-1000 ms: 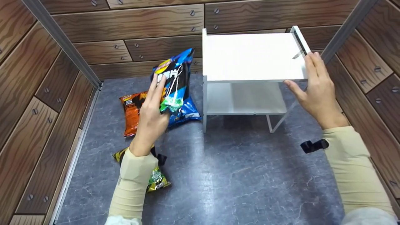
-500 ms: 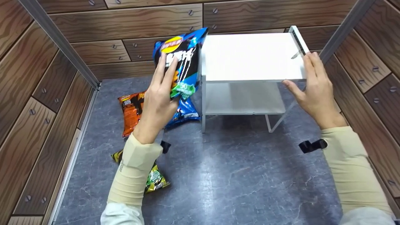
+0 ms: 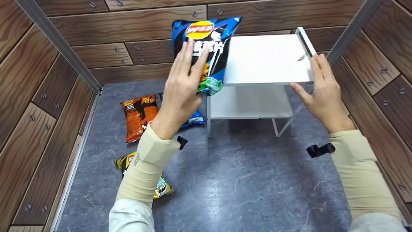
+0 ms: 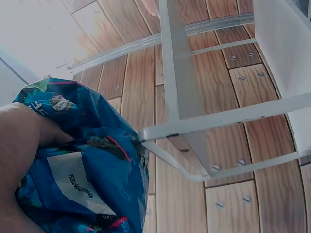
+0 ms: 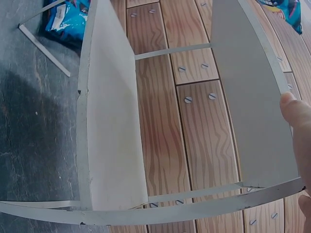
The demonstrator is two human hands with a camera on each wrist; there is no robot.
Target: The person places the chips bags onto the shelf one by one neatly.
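Nearest, left of the white shelf (image 3: 264, 59) and in front of it, a yellow-green bag (image 3: 164, 189) lies on the floor (image 3: 238, 180), partly hidden by the left sleeve (image 3: 141, 175). Farther in, left of the shelf, lie an orange bag (image 3: 138, 116) and a blue bag (image 3: 195, 119). The right hand's (image 3: 323, 91) grip is unclenched, straight fingers on the shelf's right rail (image 3: 306, 42). The left hand's (image 3: 182, 83) grip holds a blue-black bag (image 3: 219, 59) up at the shelf's left end. A wood-patterned wall (image 3: 128, 27) stands behind the shelf.

Right hand (image 5: 302, 133) against white shelf (image 5: 255, 107)
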